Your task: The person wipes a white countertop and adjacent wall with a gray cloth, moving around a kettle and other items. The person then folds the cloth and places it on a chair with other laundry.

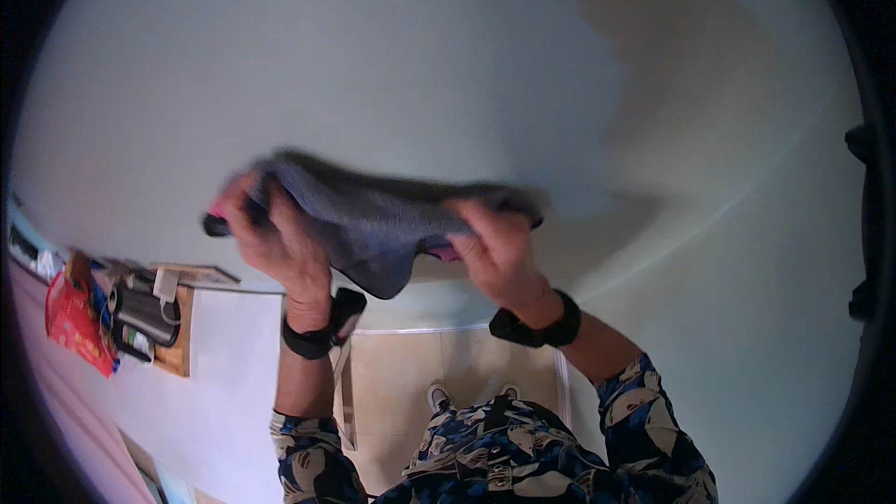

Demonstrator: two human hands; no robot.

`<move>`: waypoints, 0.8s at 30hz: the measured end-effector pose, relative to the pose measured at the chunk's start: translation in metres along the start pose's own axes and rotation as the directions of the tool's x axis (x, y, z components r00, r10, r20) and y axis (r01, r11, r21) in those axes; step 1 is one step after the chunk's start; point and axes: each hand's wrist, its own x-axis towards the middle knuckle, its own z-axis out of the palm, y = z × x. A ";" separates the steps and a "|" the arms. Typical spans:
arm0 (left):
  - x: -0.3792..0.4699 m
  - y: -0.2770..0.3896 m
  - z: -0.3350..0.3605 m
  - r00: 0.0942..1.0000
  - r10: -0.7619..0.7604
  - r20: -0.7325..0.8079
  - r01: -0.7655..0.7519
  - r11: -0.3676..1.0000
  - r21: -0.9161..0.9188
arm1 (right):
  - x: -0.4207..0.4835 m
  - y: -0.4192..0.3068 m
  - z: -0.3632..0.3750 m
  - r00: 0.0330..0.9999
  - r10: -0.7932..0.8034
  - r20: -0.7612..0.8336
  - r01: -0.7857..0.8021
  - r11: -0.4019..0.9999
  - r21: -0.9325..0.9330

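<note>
A grey cloth (371, 217) with a dark edge and some pink showing is stretched between my two hands in front of a pale wall. My left hand (283, 238) grips its left part, fingers sunk into the folds. Its right part is held by my right hand (493, 245), thumb and fingers closed on the fabric. The middle of the cloth sags in a loose point between the hands. Motion blurs its upper edge. Both wrists carry black bands.
The wall (392, 70) rises before me and meets another wall at the right. At the left, a white table (234, 343) bears an electric kettle (143, 315), a red bag (77, 315) and a wooden tray (183, 336). Tiled floor (395, 371) lies under my feet.
</note>
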 end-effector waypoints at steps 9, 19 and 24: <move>0.026 0.177 0.114 0.932 0.337 0.135 -0.269 0.890 -0.369 | 0.087 0.002 -0.162 0.787 -0.498 -0.363 0.269 0.808 -0.525; -0.186 0.121 0.131 0.486 0.192 0.853 -0.087 0.981 -0.172 | -0.123 0.143 -0.143 0.904 -0.038 -0.425 -0.259 0.743 -0.618; -0.254 0.102 0.158 0.446 0.227 0.866 -0.084 0.974 -0.212 | -0.178 0.190 -0.150 0.842 0.281 -0.460 -0.506 0.707 -0.495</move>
